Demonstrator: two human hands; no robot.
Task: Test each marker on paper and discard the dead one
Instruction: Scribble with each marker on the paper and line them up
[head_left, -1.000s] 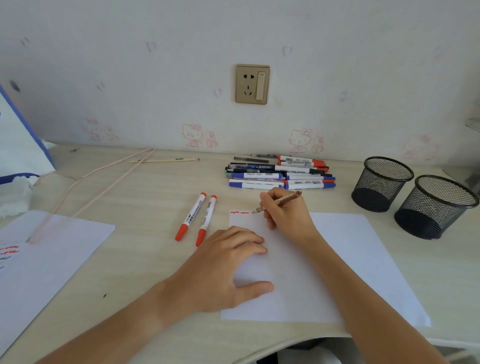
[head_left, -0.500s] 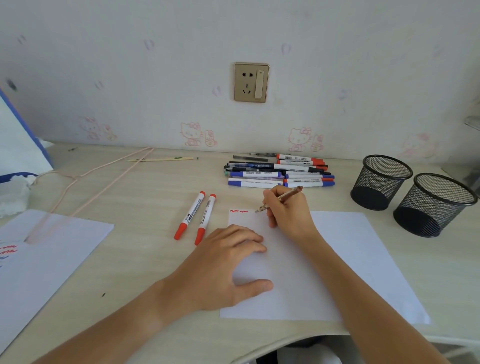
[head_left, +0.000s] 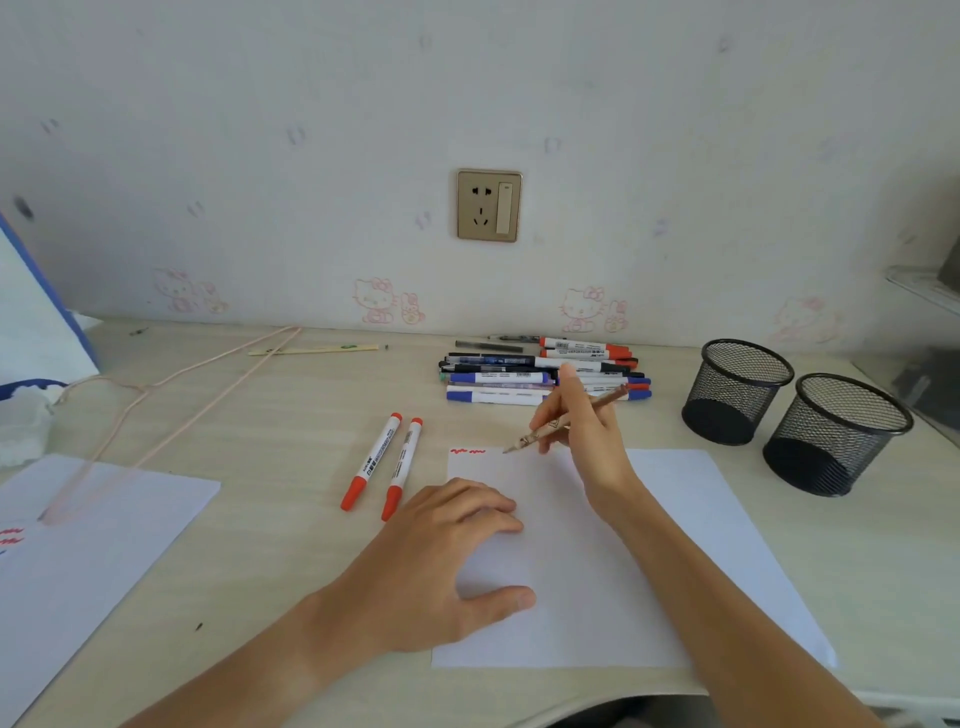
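A white sheet of paper (head_left: 691, 545) lies on the desk with two short red squiggles (head_left: 467, 451) at its top left corner. My right hand (head_left: 587, 431) holds a thin brown pen (head_left: 550, 428), whose tip is at the sheet's top edge just right of the squiggles. My left hand (head_left: 441, 561) rests flat on the paper's left part. Two red-capped markers (head_left: 382, 462) lie side by side left of the sheet. A pile of several markers and pens (head_left: 524, 376) sits behind the sheet near the wall.
Two black mesh cups (head_left: 737, 389) (head_left: 836, 431) stand at the right. Another white sheet (head_left: 104, 525) with coloured marks lies at the left, under a pink cord (head_left: 171, 400). A wall socket (head_left: 488, 205) is above the desk. A white bag (head_left: 31, 332) is far left.
My right hand has lifted a little and shifted right, its index finger now raised off the pen. My left hand stays on the paper.
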